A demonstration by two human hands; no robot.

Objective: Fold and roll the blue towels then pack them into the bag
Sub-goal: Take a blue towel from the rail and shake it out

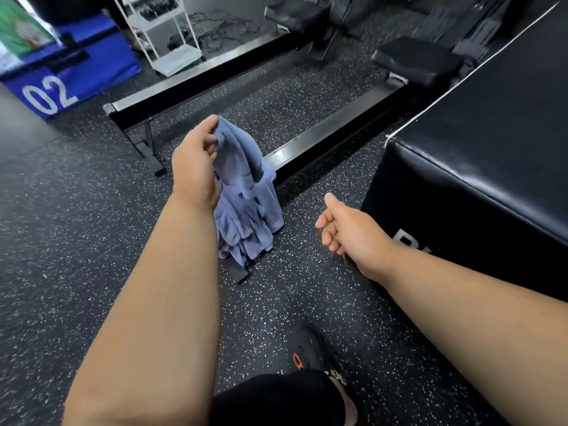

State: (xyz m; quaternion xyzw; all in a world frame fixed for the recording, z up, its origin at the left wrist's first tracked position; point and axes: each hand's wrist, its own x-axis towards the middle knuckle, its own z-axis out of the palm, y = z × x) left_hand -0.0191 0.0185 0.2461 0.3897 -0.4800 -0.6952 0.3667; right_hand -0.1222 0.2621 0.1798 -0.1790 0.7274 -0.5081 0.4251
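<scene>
Above the speckled floor (92,241), the left hand (193,170) is pinching a bunched blue towel (246,195) by its top, letting it hang. Beside the black box (479,167), the right hand (350,232) is hovering with fingers loosely curled, holding nothing.

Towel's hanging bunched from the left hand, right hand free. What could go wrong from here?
1. The left hand pinches the blue towel only at its top, so it may slip.
2. The towel's lower folds hang near the speckled floor and could drag.
3. No bag is in view; the right hand holds nothing, and only the black box sits nearby.
</scene>
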